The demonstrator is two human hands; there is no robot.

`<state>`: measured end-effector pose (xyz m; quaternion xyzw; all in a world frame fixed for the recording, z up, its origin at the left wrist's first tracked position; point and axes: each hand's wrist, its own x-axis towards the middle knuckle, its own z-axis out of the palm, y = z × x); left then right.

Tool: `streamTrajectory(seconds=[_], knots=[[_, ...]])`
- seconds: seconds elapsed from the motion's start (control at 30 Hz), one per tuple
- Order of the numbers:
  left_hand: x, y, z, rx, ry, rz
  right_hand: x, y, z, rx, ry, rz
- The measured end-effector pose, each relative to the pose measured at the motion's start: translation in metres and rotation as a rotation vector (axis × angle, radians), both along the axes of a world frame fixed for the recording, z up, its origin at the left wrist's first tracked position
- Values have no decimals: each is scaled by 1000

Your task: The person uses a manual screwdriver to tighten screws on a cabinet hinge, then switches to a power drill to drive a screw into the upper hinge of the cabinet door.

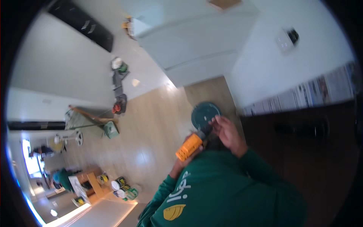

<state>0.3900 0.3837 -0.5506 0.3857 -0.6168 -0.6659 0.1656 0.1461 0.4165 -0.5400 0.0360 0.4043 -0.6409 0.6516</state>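
My left hand (183,163) is closed around an orange and black power drill (190,146), held in front of my body with its dark front end pointing up and to the right. At that front end, my right hand (228,135) has its thumb and fingertips pinched together. Whatever is between those fingertips is too small to make out. Just beyond both hands, a round dark green lid-like disc (204,112) shows low down over the wooden floor, with a small pale spot on it.
A white cabinet front (200,47) stands ahead. Printed sheets (302,92) run along the right wall above a dark surface (287,162). A green box (110,129), shoes (119,104) and several tubs (120,184) sit to the left. Another person (63,179) is at the far left.
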Motion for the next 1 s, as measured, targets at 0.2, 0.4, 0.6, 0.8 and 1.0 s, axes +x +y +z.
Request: streamTrajectory(seconds=[0.2, 0.4, 0.6, 0.8, 1.0], knots=[[8, -13, 3, 19, 86, -146, 18, 36, -2, 52, 58, -143], [26, -27, 1, -69, 62, -289, 42, 45, 10, 105, 34, -250], [19, -54, 57, -211, 166, -322, 52, 18, 60, -96, 104, -412], [-25, -93, 102, -353, 247, -416, 24, -2, 135, -287, 240, -528], [-76, -114, 141, -232, 293, -356, -24, -32, 190, -431, 361, -544]])
